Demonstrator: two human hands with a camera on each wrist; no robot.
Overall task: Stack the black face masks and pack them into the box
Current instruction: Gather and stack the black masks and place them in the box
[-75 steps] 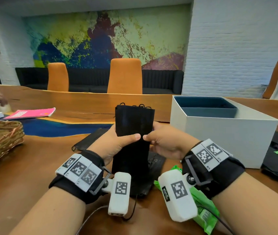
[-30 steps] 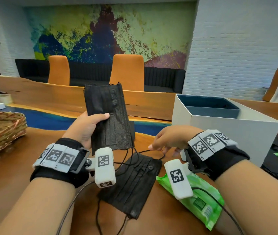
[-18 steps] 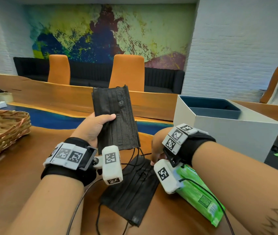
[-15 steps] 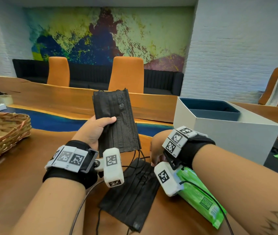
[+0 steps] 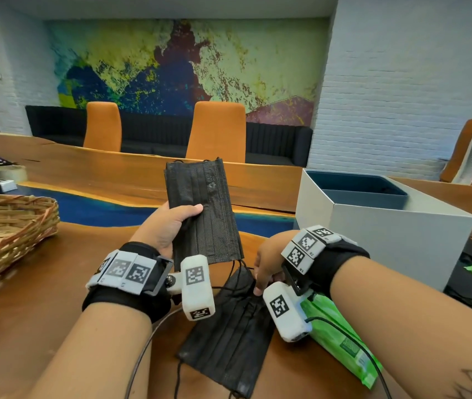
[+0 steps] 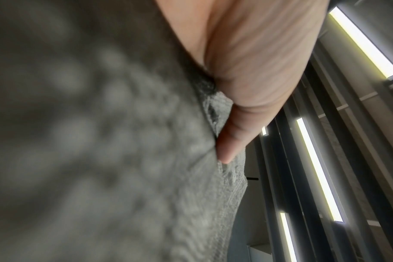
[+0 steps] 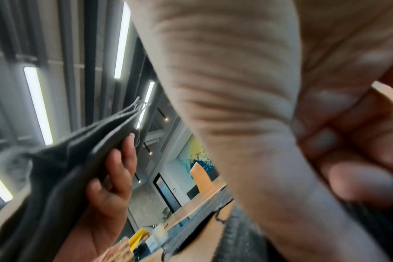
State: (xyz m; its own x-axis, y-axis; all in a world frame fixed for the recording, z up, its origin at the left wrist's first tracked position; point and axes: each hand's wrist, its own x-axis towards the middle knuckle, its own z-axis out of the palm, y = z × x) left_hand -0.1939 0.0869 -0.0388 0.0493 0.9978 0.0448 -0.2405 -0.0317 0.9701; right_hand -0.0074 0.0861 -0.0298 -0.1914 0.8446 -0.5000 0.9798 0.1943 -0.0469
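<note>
Wooden table point(image 5: 42, 298), mural wall behind; white box point(image 5: 396, 234) taken as landmark, open, nothing visible inside. Left of box: left hand point(image 5: 168, 226) gripping a stack of black masks point(image 5: 203, 214) upright, thumb across its face (2.5 s ago both hands squared this stack). Below-left of box: right hand point(image 5: 266, 260), since dropped to the table, fingertips on a single mask point(image 5: 229, 335) lying flat; whether it is yet pinched cannot be told. Judgement: stacking resumes with one more mask, packing not begun. Beside that mask: green packet point(image 5: 341, 338), print too small to read; far left of box: wicker basket point(image 5: 10, 234).
</note>
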